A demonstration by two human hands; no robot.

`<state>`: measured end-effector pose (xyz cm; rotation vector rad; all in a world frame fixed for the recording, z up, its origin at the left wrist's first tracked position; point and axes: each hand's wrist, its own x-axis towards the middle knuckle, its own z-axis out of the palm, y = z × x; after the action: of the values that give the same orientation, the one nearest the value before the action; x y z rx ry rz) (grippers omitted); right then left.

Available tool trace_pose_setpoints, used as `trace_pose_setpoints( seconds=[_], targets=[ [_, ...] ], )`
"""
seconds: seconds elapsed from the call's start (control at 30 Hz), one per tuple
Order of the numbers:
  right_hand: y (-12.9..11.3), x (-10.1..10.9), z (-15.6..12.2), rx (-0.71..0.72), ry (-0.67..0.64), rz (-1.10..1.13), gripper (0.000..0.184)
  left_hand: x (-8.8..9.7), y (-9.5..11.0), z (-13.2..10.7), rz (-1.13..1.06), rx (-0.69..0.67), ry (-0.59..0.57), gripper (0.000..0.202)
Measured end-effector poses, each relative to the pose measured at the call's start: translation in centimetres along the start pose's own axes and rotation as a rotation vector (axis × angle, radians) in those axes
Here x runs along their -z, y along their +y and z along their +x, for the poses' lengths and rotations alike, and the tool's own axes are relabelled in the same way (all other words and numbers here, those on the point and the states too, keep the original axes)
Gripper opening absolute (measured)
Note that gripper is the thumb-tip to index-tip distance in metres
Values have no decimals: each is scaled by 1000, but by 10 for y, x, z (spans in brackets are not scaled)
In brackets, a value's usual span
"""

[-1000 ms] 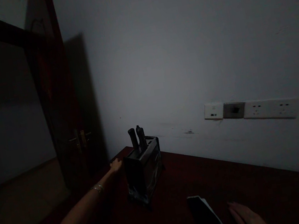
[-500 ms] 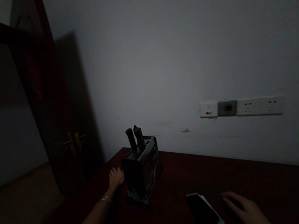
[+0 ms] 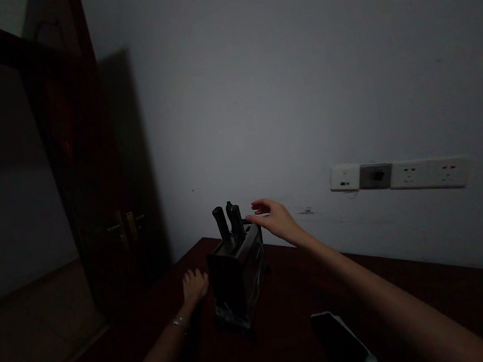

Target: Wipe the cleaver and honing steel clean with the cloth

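Note:
A dark metal knife block (image 3: pixel 239 277) stands on the dark red table (image 3: pixel 404 296) near its far left corner. Two or three black knife handles (image 3: pixel 228 222) stick up from its top. My left hand (image 3: pixel 194 286) lies flat on the table, fingers spread, right beside the block's left side. My right hand (image 3: pixel 273 219) hovers in the air just to the right of the knife handles, fingers apart and stretched toward them, holding nothing. The room is very dim.
A dark flat object with a pale edge (image 3: pixel 343 346) lies on the table near me. A row of wall sockets and a switch (image 3: pixel 400 175) sits on the white wall. A dark wooden door (image 3: pixel 91 169) stands open at the left.
My right hand rose from the table beside the flat object and reached out to the knife handles. My left hand slid back from the block's far side and lies flat beside it.

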<state>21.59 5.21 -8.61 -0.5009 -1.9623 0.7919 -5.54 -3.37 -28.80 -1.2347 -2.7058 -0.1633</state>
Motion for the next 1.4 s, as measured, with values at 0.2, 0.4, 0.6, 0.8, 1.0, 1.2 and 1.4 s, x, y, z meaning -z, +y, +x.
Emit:
trace_pose_setpoints(
  seconds=[0.2,0.4,0.6,0.8,1.0,1.2,1.4],
  targets=[
    [13,-36,2,-46,-50,-35,50,-3,-1,1,29,44,48,45],
    [11,-49,1,-22,-40,-46,33,-7,-2,4,28,59,64,47],
    [14,-55,4,-33,-1,-65,22,-14,-5,8,16,57,87,46],
    [16,-56,7,-35,3,-84,21,-17,-6,12,5,62,95,46],
    [13,-55,8,-31,5,-130,22,-19,-6,13,0,68,96,46],
    [9,-54,12,-19,11,-167,22,-17,-5,11,-8,68,96,46],
    [-3,-47,19,15,14,-182,22,-16,-6,10,-11,63,96,46]
  ],
)
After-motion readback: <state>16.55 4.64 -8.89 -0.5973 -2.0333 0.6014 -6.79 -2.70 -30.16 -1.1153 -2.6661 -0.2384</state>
